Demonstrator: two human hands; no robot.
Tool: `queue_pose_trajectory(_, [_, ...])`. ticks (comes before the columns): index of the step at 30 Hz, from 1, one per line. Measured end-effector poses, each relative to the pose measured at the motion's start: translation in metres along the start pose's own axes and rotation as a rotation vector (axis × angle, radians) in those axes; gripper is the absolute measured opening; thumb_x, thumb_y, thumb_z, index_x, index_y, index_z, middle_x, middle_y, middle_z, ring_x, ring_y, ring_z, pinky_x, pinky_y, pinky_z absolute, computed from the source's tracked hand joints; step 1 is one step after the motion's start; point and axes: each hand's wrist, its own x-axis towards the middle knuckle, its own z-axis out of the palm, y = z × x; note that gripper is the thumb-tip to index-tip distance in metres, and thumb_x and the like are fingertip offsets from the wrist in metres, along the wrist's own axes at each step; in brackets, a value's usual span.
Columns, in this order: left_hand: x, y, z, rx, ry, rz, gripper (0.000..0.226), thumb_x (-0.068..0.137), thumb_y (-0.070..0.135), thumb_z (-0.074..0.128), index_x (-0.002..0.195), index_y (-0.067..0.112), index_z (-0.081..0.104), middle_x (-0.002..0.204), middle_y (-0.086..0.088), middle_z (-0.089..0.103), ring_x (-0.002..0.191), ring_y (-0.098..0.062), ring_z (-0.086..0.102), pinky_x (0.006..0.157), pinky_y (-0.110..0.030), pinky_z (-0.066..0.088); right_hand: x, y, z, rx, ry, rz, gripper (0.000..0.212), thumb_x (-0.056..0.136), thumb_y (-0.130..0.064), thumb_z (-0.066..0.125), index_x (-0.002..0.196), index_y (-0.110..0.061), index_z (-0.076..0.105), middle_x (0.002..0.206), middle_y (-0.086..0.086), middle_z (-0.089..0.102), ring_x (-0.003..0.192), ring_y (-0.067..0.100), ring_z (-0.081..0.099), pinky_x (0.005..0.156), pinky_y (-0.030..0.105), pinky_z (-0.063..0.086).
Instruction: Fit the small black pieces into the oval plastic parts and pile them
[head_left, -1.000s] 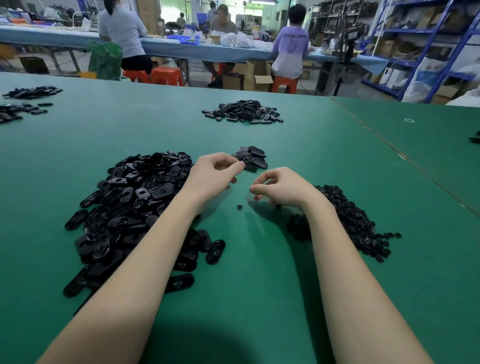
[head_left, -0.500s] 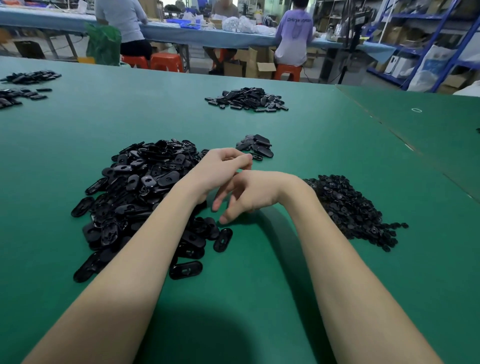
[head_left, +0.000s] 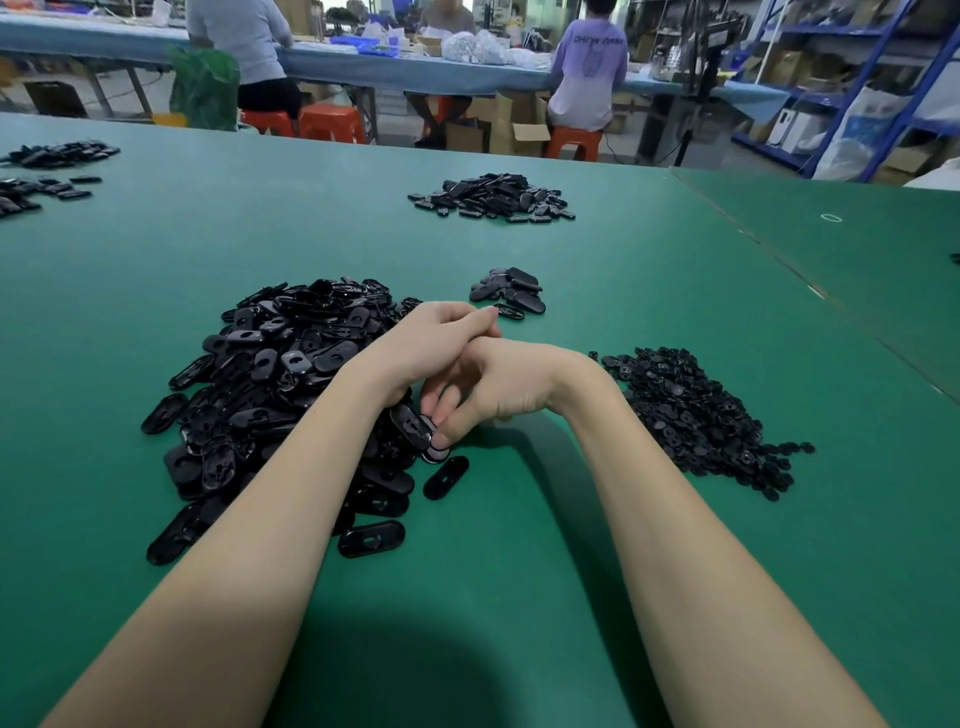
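Green matting covers the table (head_left: 597, 545), on which four black heaps lie before the person. At left, the large heap of oval parts (head_left: 280, 384); at right, well apart from it, the heap of small pieces (head_left: 696, 410); beyond the hands, a small pile (head_left: 511, 295) of ovals; farther back, a second spread of ovals (head_left: 493, 198). The right hand (head_left: 498, 387) crosses under the left hand (head_left: 436, 345) and reaches to the near edge of the large heap, its curled fingers (head_left: 447, 428) pinching one oval part (head_left: 415, 423) that is tilted up from the heap. The left hand is loosely curled above the right wrist; whether it holds anything cannot be told. Single ovals (head_left: 445, 477) lie loose on the matting just beside the heap. More black parts (head_left: 47, 171) lie at the far left. Seated people (head_left: 587, 73) work at a blue table (head_left: 363, 65) behind.
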Motion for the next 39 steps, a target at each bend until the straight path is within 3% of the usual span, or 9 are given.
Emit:
queue_pose_trajectory(8, [0.001, 0.001, -0.001, 0.028, -0.036, -0.013, 0.040, 0.102, 0.048, 0.047, 0.092, 0.019, 0.073, 0.095, 0.001, 0.073, 0.073, -0.012, 0.062, 0.078, -0.029, 0.049, -0.007, 0.006, -0.004, 0.082, 0.008, 0.050, 0.017, 0.080, -0.021, 0.086, 0.088, -0.027, 0.072, 0.078, -0.010, 0.072, 0.057, 0.003, 0.054, 0.056, 0.020, 0.039])
queue_pose_trajectory(12, [0.001, 0.000, -0.001, 0.032, -0.061, -0.039, 0.042, 0.101, 0.052, 0.046, 0.097, 0.021, 0.073, 0.101, 0.003, 0.073, 0.087, -0.015, 0.063, 0.090, -0.036, 0.047, -0.009, 0.008, -0.006, 0.132, 0.015, 0.028, 0.016, 0.083, -0.007, 0.081, 0.085, -0.021, 0.073, 0.076, -0.002, 0.072, 0.066, 0.007, 0.066, 0.056, 0.017, 0.050])
queue_pose_trajectory(16, [0.001, -0.001, 0.001, 0.035, -0.058, -0.043, 0.043, 0.101, 0.052, 0.046, 0.096, 0.019, 0.072, 0.097, 0.000, 0.075, 0.082, -0.016, 0.066, 0.097, -0.040, 0.048, -0.011, 0.007, -0.006, 0.235, -0.015, 0.014, 0.015, 0.088, 0.003, 0.072, 0.089, -0.011, 0.068, 0.078, 0.000, 0.075, 0.070, 0.014, 0.072, 0.058, 0.019, 0.055])
queue_pose_trajectory(22, [0.002, -0.002, 0.000, 0.009, -0.057, -0.041, 0.044, 0.102, 0.050, 0.045, 0.096, 0.017, 0.073, 0.093, 0.002, 0.073, 0.076, -0.013, 0.065, 0.088, -0.034, 0.051, -0.010, 0.007, -0.002, 0.269, -0.041, -0.017, 0.017, 0.091, 0.002, 0.065, 0.087, -0.014, 0.067, 0.082, -0.004, 0.077, 0.075, 0.013, 0.074, 0.059, 0.018, 0.055])
queue_pose_trajectory(26, [0.001, -0.002, -0.001, -0.022, -0.073, -0.055, 0.045, 0.103, 0.051, 0.042, 0.094, 0.019, 0.072, 0.092, 0.000, 0.072, 0.071, -0.013, 0.065, 0.071, -0.027, 0.052, -0.017, 0.015, -0.010, 0.309, -0.044, -0.010, 0.018, 0.093, 0.001, 0.063, 0.088, -0.016, 0.065, 0.084, -0.005, 0.076, 0.079, 0.014, 0.075, 0.059, 0.018, 0.054])
queue_pose_trajectory(29, [0.001, -0.001, 0.000, -0.033, -0.074, -0.069, 0.047, 0.104, 0.051, 0.040, 0.094, 0.018, 0.072, 0.089, 0.000, 0.073, 0.070, -0.013, 0.065, 0.072, -0.029, 0.053, -0.023, 0.024, -0.018, 0.386, 0.052, 0.008, 0.015, 0.093, -0.001, 0.062, 0.088, -0.015, 0.065, 0.086, -0.004, 0.075, 0.078, 0.017, 0.075, 0.061, 0.020, 0.055])
queue_pose_trajectory(33, [0.001, 0.001, 0.001, -0.086, -0.072, -0.064, 0.044, 0.104, 0.048, 0.042, 0.096, 0.017, 0.073, 0.088, 0.000, 0.072, 0.074, -0.014, 0.069, 0.073, -0.028, 0.056, -0.026, 0.035, -0.030, 0.439, 0.356, 0.038, 0.008, 0.092, -0.011, 0.073, 0.087, -0.017, 0.071, 0.087, 0.004, 0.076, 0.074, 0.013, 0.073, 0.063, 0.020, 0.056])
queue_pose_trajectory(36, [-0.001, 0.002, 0.002, -0.212, -0.059, -0.061, 0.028, 0.102, 0.035, 0.054, 0.102, 0.014, 0.072, 0.102, -0.007, 0.073, 0.077, -0.015, 0.071, 0.072, -0.023, 0.058, -0.025, 0.041, -0.033, 0.558, 0.552, 0.026, 0.005, 0.090, -0.012, 0.077, 0.093, -0.012, 0.073, 0.083, 0.007, 0.076, 0.071, 0.013, 0.073, 0.063, 0.020, 0.057])
queue_pose_trajectory(39, [-0.001, 0.001, 0.002, -0.292, 0.004, -0.044, 0.015, 0.099, 0.016, 0.060, 0.103, 0.011, 0.073, 0.102, -0.010, 0.075, 0.074, -0.013, 0.071, 0.069, -0.020, 0.058, -0.024, 0.043, -0.032, 0.623, 0.594, 0.007, 0.007, 0.090, -0.011, 0.077, 0.095, -0.008, 0.074, 0.086, 0.008, 0.077, 0.072, 0.016, 0.074, 0.065, 0.021, 0.058])
